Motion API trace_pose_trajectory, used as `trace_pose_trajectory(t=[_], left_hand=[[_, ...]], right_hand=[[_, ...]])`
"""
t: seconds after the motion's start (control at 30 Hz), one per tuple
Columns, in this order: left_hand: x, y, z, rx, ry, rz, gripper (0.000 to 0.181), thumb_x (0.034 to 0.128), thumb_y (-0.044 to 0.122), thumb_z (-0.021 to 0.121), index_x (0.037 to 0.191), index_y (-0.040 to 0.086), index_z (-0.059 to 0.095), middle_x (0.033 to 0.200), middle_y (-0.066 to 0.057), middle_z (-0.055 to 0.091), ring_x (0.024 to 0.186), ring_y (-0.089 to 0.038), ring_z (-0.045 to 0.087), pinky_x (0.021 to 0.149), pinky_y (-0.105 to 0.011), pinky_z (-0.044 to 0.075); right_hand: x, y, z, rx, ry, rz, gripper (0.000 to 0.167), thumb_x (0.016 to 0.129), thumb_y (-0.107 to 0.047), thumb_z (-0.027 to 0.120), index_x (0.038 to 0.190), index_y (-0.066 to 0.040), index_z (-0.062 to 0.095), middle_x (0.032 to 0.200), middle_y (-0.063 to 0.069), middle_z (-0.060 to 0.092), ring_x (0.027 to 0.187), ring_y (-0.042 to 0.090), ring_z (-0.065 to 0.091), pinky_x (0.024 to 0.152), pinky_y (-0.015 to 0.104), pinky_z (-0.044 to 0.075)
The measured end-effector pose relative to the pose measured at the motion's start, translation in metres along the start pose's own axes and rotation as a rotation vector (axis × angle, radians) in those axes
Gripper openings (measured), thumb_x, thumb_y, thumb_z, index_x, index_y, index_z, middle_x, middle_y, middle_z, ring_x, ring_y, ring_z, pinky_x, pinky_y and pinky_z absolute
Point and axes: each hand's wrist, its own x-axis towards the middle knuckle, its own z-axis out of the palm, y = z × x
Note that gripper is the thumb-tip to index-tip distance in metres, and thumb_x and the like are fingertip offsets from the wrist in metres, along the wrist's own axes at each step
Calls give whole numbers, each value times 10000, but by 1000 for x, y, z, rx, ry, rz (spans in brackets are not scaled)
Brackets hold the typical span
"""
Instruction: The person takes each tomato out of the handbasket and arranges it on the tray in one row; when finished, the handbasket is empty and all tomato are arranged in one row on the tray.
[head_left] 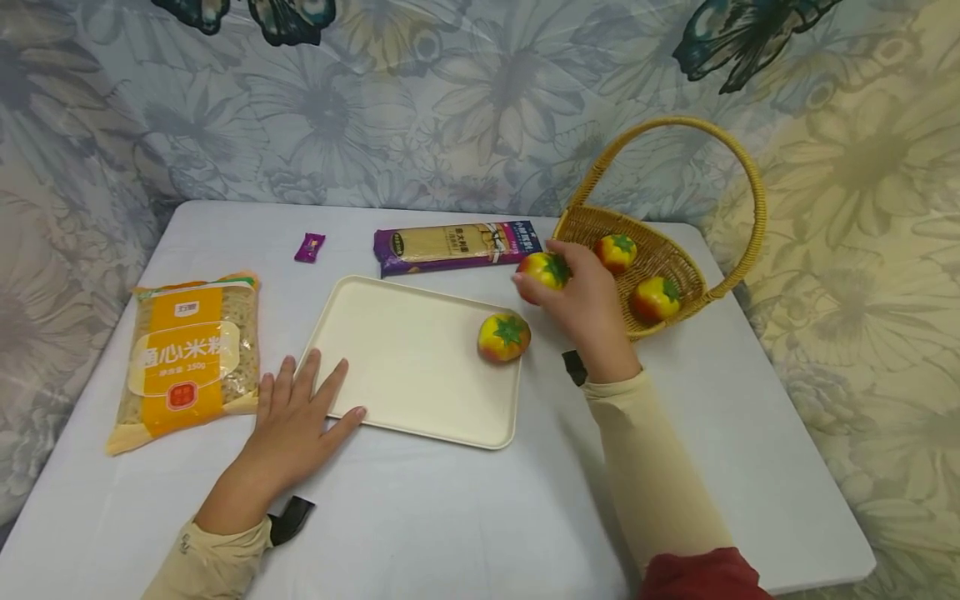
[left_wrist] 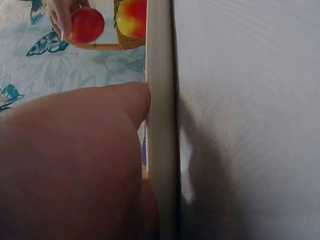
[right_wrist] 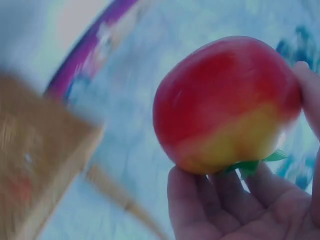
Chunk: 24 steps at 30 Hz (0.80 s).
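Note:
My right hand (head_left: 588, 304) holds a red-and-yellow tomato (head_left: 547, 271) between thumb and fingers, beside the basket's left rim. In the right wrist view, the same tomato (right_wrist: 227, 105) shows its red base, with the green leaves against the fingers. Another tomato (head_left: 504, 337) lies on the right end of a cream tray (head_left: 420, 367). Two more tomatoes, one farther back (head_left: 616, 253) and one nearer (head_left: 656, 299), sit in the wicker basket (head_left: 678, 258). With fingers spread, my left hand (head_left: 292, 425) rests on the tray's near left corner; its thumb (left_wrist: 135, 102) touches the edge.
A yellow bag of pasta (head_left: 183, 358) lies left of the tray. Behind the tray are a purple noodle pack (head_left: 457, 246) and a small purple wrapped candy (head_left: 309, 247). The basket's tall handle (head_left: 757, 200) arches up on the right. Floral cloth (head_left: 480, 108) hangs behind the white table (head_left: 420, 517).

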Motion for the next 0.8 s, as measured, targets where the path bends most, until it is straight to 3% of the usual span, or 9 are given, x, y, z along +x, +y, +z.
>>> trace_pose_trajectory(t=[0.17,0.3,0.47,0.63,0.8], left_hand=[[0,1,0,-8,1,6,845,1058,616,508,1687,103,274,1739,-281,-15,1568,-528,-125,1195,-633,-213],[0,2,0,-7,2,1,842,1058,608,513,1687,102,274,1740,-280,-14,1569,-527,-125,1195,-634,-211],[-1,2,-1,-10,-1,-5,844,1056,613,514,1687,106,275,1743,-272,-18,1569,-523,-131,1194,-631,-216],[0,2,-1,-5,-2,-5,839,1057,597,528,1687,103,275,1742,-274,-17,1569,-524,-130,1195,-634,-213],[-1,0,0,-13,16,4,832,1056,592,533,1682,101,290,1740,-280,0,1568,-531,-115,1196,-643,-202]], right_hand=[[-8,-17,35,4,-147,-62,761,905,-498,841,1523,-136,582,1458,101,613,1231,297,591,1057,472,524],[-10,-25,58,-33,-234,-148,784,913,-511,828,1532,-106,569,1465,107,620,1245,299,583,1068,452,511],[-7,-27,79,-131,-272,-257,786,908,-498,838,1509,-62,582,1444,128,633,1260,302,575,1080,425,480],[-5,-24,93,-237,-283,-293,798,894,-503,848,1504,-60,587,1441,142,627,1283,319,568,1097,427,474],[-6,-20,102,-257,-302,-320,764,905,-474,849,1477,-39,591,1422,152,613,1251,316,564,1057,411,499]])
